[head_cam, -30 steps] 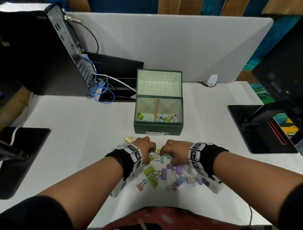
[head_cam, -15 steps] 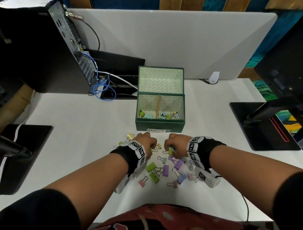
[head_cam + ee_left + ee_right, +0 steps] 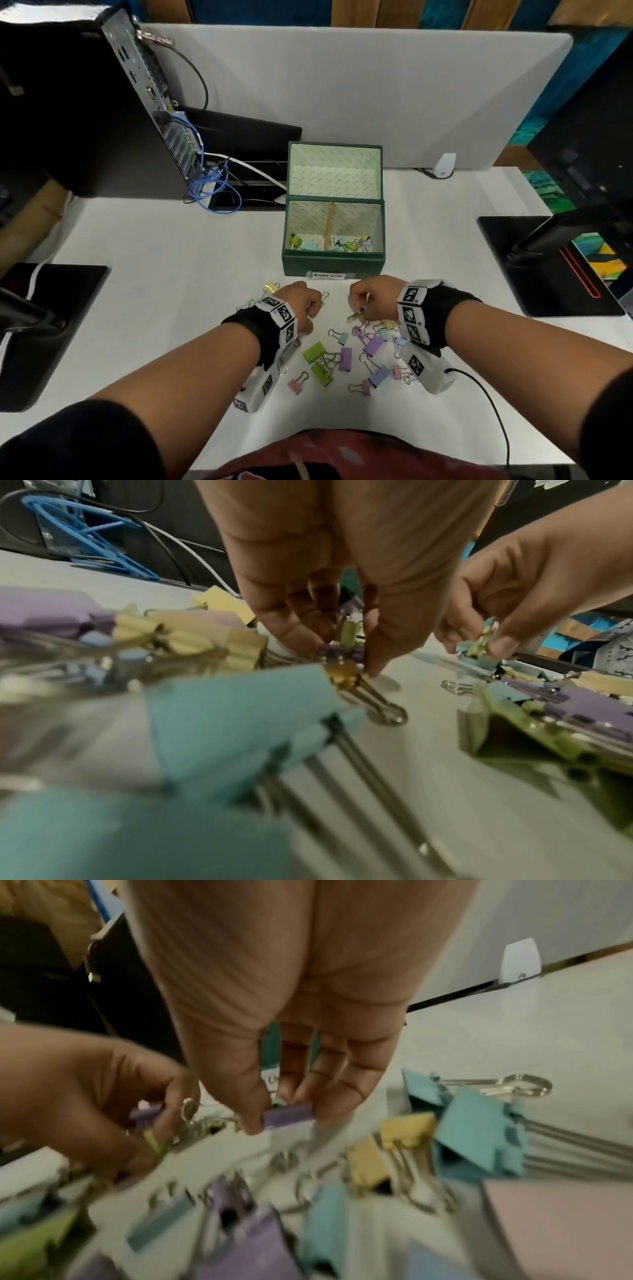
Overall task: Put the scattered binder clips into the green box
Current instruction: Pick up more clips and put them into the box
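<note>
The green box stands open at mid-table, its lid upright behind it, with a few clips on its floor. Just in front of it my left hand pinches small purple and green clips. My right hand pinches a purple clip between thumb and fingers. Several pastel binder clips lie scattered nearer me, among them a green one, a purple one, a blue one and a pink one. A yellow clip lies left of my left hand.
A computer tower with blue cables stands at the back left. Black monitor bases sit at the left and right table edges. A white partition closes the back. A black cable trails near my right forearm.
Both hands have lifted off the clip pile and drawn forward toward the box, moving slightly apart, each with clips pinched in its fingers.
</note>
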`<state>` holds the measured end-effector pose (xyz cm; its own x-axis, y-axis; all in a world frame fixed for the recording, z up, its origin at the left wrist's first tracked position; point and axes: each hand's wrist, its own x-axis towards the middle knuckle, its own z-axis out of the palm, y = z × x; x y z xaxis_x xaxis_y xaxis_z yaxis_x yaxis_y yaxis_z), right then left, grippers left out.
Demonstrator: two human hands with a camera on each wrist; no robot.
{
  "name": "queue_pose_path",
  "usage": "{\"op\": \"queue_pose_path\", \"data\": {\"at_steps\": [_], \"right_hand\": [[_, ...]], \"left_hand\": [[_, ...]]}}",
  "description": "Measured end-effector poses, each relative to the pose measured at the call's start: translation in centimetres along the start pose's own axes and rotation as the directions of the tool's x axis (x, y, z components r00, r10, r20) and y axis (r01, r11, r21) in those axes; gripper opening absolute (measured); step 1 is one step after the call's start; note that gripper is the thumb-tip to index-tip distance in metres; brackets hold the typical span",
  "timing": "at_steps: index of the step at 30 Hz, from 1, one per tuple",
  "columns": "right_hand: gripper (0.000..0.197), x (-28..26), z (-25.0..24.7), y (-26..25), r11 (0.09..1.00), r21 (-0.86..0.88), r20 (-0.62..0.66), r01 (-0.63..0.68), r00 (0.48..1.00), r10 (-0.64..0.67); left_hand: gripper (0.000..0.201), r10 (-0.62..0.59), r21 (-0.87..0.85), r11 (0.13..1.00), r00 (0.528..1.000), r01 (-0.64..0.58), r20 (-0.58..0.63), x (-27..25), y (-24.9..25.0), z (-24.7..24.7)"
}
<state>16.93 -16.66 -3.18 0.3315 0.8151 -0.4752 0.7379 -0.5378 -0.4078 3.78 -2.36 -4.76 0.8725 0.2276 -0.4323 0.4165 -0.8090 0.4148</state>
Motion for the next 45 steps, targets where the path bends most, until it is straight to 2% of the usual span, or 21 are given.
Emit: {"op": "queue_pose_path", "data": {"at_steps": [2, 4, 6, 8, 10, 12, 15, 17, 20, 24, 27, 29, 30, 33, 36, 38, 40, 42, 45], "right_hand": [[0.033, -0.4, -1.3, -0.5, 0.989, 0.149, -0.02, -0.015, 1.0, 0.018], [0.026, -0.7, -3.2, -1.0, 0.937, 0.35, -0.027, -0.008, 0.999, 0.018], [0.022, -0.6, -5.2, -1.2, 0.862, 0.506, -0.098, 0.023, 0.995, 0.031], [0.022, 0.1, -6.8, -1.1, 0.745, 0.661, -0.221, 0.086, 0.972, 0.083], [0.021, 0.8, -7.7, -0.7, 0.632, 0.763, -0.307, 0.136, 0.937, 0.169], [0.02, 1.5, -7.8, -0.1, 0.606, 0.782, -0.345, 0.145, 0.91, 0.228], [0.022, 1.8, -7.1, 0.8, 0.713, 0.695, -0.394, 0.09, 0.878, 0.273], [0.026, 1.4, -6.9, 1.3, 0.775, 0.629, -0.422, 0.066, 0.866, 0.268], [0.034, 0.4, -6.7, 2.0, 0.783, 0.619, -0.401, 0.059, 0.881, 0.25], [0.034, -1.6, -6.6, 2.2, 0.714, 0.694, -0.38, 0.092, 0.889, 0.255], [0.029, -3.2, -5.9, 2.3, 0.783, 0.622, -0.317, 0.025, 0.922, 0.222], [0.026, -4.0, -5.2, 2.4, 0.87, 0.492, -0.251, -0.026, 0.953, 0.171], [0.026, -4.4, -4.9, 2.6, 0.919, 0.392, -0.216, -0.053, 0.965, 0.147], [0.03, -5.1, -4.0, 2.7, 0.982, 0.166, -0.118, -0.087, 0.987, 0.108], [0.032, -5.4, -3.1, 2.8, 0.991, 0.065, -0.018, -0.118, 0.993, 0.119], [0.033, -5.3, -2.4, 2.7, 0.993, -0.029, 0.043, -0.117, 0.992, 0.118], [0.036, -5.1, -1.7, 2.6, 0.992, -0.095, 0.075, -0.084, 0.993, 0.091], [0.039, -5.0, -1.1, 2.3, 0.988, -0.149, 0.096, -0.042, 0.994, 0.056], [0.047, -4.6, -0.4, 2.2, 0.971, -0.238, 0.13, 0.003, 0.991, 0.029]], "left_hand": [[0.022, -0.015, -0.025, 1.0, 1.0, 0.014, -0.005, -0.2, -0.2, -0.2], [0.02, -0.042, -0.045, 0.998, 0.999, 0.042, 0.0, -0.3, -0.3, -0.5], [0.018, -0.061, -0.058, 0.996, 0.998, 0.062, 0.017, -0.3, -0.3, -0.8], [0.016, -0.073, -0.069, 0.995, 0.997, 0.075, 0.023, -0.4, -0.5, -1.0], [0.019, -0.096, -0.104, 0.99, 0.995, 0.096, 0.006, -0.4, -0.6, -1.2], [0.019, -0.118, -0.181, 0.977, 0.992, 0.109, -0.036, -0.4, -0.7, -1.5], [0.009, -0.087, -0.281, 0.958, 0.991, 0.055, -0.101, -0.5, -0.3, -2.8], [0.012, -0.05, -0.314, 0.949, 0.986, -0.002, -0.158, -0.4, 0.3, -3.9], [0.014, -0.044, -0.402, 0.914, 0.971, -0.055, -0.233, 0.0, 1.5, -5.8], [0.017, -0.083, -0.563, 0.817, 0.942, -0.124, -0.327, 1.5, 3.5, -8.0], [0.011, -0.098, -0.639, 0.749, 0.925, -0.175, -0.368, 2.6, 5.5, -9.3], [0.006, -0.096, -0.682, 0.703, 0.923, -0.202, -0.372, 2.9, 6.4, -9.7], [0.01, -0.087, -0.678, 0.708, 0.929, -0.197, -0.36, 3.1, 6.8, -9.8], [0.022, -0.069, -0.501, 0.857, 0.935, -0.123, -0.348, 3.0, 6.8, -9.5], [0.027, -0.064, -0.484, 0.866, 0.932, -0.125, -0.356, 2.4, 6.1, -9.0], [0.018, -0.056, -0.488, 0.864, 0.939, -0.126, -0.34, 1.8, 5.3, -8.3], [0.01, -0.042, -0.463, 0.881, 0.961, -0.094, -0.275, 1.2, 4.1, -7.5], [0.015, -0.007, -0.329, 0.943, 0.985, -0.051, -0.173, 0.7, 2.7, -6.5], [0.032, 0.016, 0.006, 1.0, 1.0, -0.016, -0.021, 0.0, 1.3, -4.7]]}}
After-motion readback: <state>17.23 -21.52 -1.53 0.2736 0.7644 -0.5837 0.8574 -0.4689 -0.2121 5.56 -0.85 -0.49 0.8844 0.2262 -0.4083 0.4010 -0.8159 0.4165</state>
